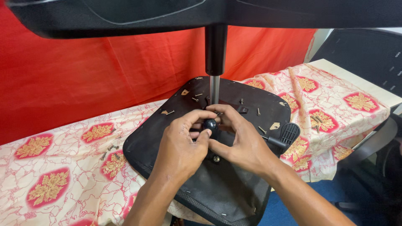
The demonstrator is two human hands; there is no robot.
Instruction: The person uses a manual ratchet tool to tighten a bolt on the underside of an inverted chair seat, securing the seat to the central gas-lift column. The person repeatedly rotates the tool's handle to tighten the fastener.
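- Hands meet at the middle of an upturned black seat pan [201, 184]: left hand [180, 148] and right hand [243, 144] both pinch a small black knob [210, 124] with curled fingers.
- Knob sits at the foot of a metal gas-lift column [214, 88], which rises straight up just behind the fingers.
- Chair base [125, 16], dark and wide, hangs across the top of the view.
- Black lever paddle [289, 133] juts out just right of the right hand.
- Loose screws [109, 147] lie on the patterned cloth [54, 184] covering the tabletop, left of the seat.
- Red curtain [83, 71] hangs behind; another dark chair [364, 54] stands at far right.
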